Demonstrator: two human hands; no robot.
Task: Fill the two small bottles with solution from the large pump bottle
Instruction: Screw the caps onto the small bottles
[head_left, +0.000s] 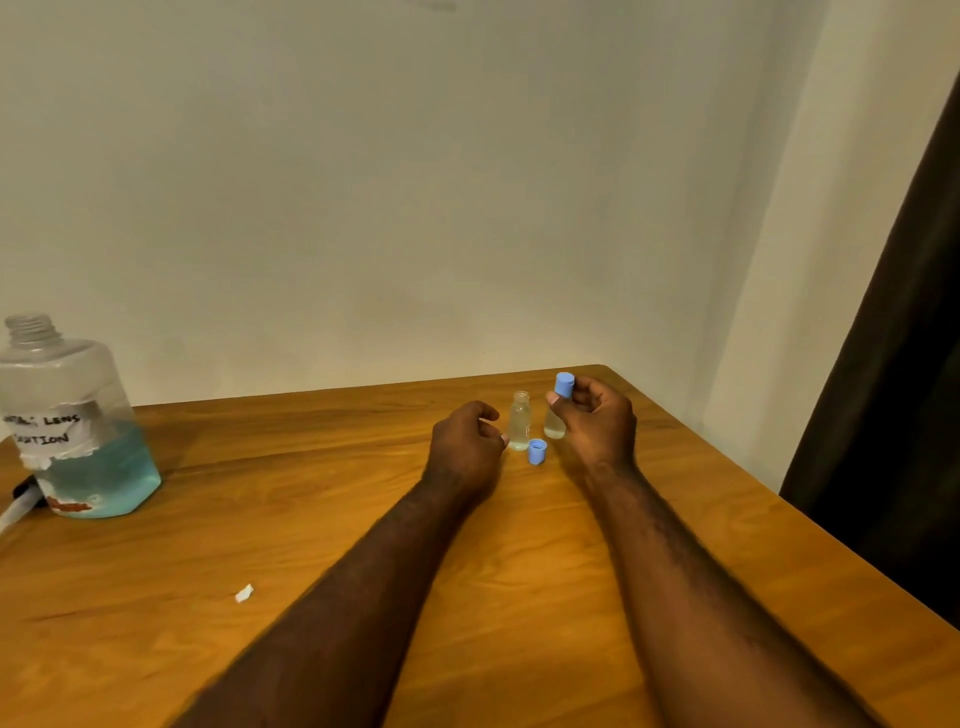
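Two small clear bottles stand upright side by side at the far right of the honey-brown wooden tabletop (311, 519), whose grain runs left to right. From my remote seat, the left small clear bottle (519, 423) reads as a slim cylinder with a bare threaded neck, uncapped. The right small clear bottle (554, 427) is rounder at the base, and its upper part is hidden behind the thumb of the right hand.

A blue plastic cap (537, 451) sits on the wood just near of the pair, hollow side up. At the far left stands the large clear plastic bottle (78, 421), broad-shouldered, its screw neck open. Pale blue solution fills its lower part, and a torn white label bears hand-lettered words. A black and grey piece (18, 501) lies at its near left base, cut by the frame edge. I cannot tell what it is. A white paper scrap (244, 592) lies well apart, nearer and left of the forearms. Behind is a plain cream wall (415, 182); a dark curtain (893, 364) hangs at the right.

Both forearms reach out across the wood. The left hand (465, 447) hovers beside the left bottle, its grip slack, fingers loosely curled round nothing, thumb tip just beside the glass. The right hand (597, 421) is raised above the right bottle, its grip pinching a second blue plastic cap (564, 385) between thumb and fingertips.
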